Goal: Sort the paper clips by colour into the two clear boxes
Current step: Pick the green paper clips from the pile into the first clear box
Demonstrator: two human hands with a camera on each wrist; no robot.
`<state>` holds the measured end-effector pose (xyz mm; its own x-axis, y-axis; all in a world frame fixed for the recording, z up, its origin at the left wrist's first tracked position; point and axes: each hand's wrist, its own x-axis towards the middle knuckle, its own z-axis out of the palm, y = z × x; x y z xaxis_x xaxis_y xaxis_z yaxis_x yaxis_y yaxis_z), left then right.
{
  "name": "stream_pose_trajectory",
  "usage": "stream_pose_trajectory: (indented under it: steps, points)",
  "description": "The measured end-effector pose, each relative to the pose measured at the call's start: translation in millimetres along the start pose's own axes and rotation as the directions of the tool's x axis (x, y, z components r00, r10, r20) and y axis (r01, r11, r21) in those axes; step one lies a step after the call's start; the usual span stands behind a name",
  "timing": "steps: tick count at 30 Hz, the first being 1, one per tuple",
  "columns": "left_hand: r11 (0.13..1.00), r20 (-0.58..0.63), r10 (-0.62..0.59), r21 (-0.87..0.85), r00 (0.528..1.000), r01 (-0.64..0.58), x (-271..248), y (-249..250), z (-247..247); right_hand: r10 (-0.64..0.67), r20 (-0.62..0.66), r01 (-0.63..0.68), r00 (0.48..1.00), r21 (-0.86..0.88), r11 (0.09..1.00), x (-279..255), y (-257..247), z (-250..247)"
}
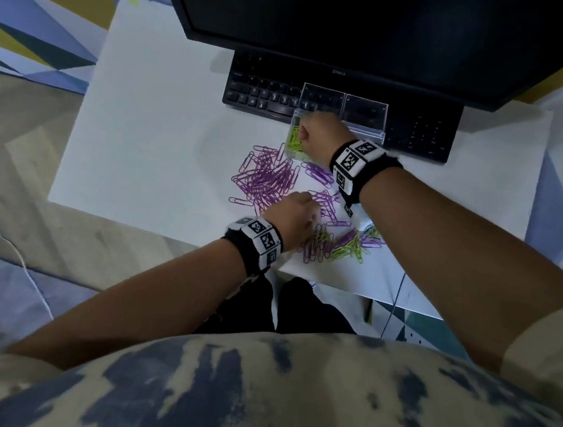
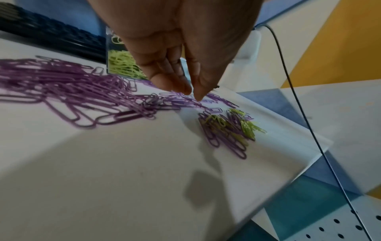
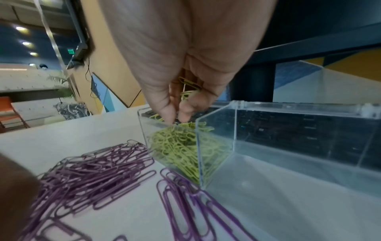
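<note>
Two clear boxes stand side by side in front of the keyboard. The left box (image 1: pixel 295 120) (image 3: pixel 214 156) holds green paper clips (image 1: pixel 294 142) (image 3: pixel 179 143) (image 2: pixel 121 65); the right box (image 1: pixel 363 116) (image 3: pixel 288 138) looks empty. My right hand (image 1: pixel 310 130) (image 3: pixel 177 115) hangs over the left box with several green clips (image 3: pixel 189 86) held in its curled fingers. A purple pile (image 1: pixel 266 177) (image 2: pixel 62 84) (image 3: pixel 92 168) lies left of the boxes. My left hand (image 1: pixel 299 211) (image 2: pixel 192 95) points down, thumb and fingertips touching purple clips, beside a mixed purple-green heap (image 1: pixel 339 244) (image 2: pixel 228 128).
The white table (image 1: pixel 143 131) carries a black keyboard (image 1: pixel 261 91) under a dark monitor (image 1: pixel 360 21). The mixed heap lies close to the table's near edge (image 2: pixel 309 156). A thin black cable (image 2: pixel 288 81) runs down past that edge.
</note>
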<state>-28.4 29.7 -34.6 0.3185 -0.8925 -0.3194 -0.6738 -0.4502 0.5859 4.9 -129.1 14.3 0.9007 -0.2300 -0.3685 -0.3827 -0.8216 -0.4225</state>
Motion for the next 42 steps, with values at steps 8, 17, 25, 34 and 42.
stream_pose_trajectory:
  steps: [8,17,25,34,42]
  points:
    - [0.997,0.127,0.072,0.019,0.989,-0.075,9,-3,6,-0.024,-0.108,0.043,0.994,0.176,0.983,-25,13,3]
    - [0.995,0.175,0.005,0.099,0.984,-0.023,2,4,12,0.269,-0.016,-0.252,0.963,0.303,0.919,-126,35,63]
    - [0.997,0.076,-0.051,-0.056,0.996,0.055,7,0,-3,0.384,0.001,-0.358,0.923,0.366,0.859,-147,46,95]
    - [0.630,0.059,-0.410,-0.703,0.910,0.329,6,-12,-28,0.493,-0.073,-0.432,0.867,0.383,0.816,-143,47,90]
    - [0.759,0.147,-0.383,-0.513,0.912,0.402,-3,-7,-29,0.537,-0.045,-0.481,0.842,0.385,0.787,-131,36,90]
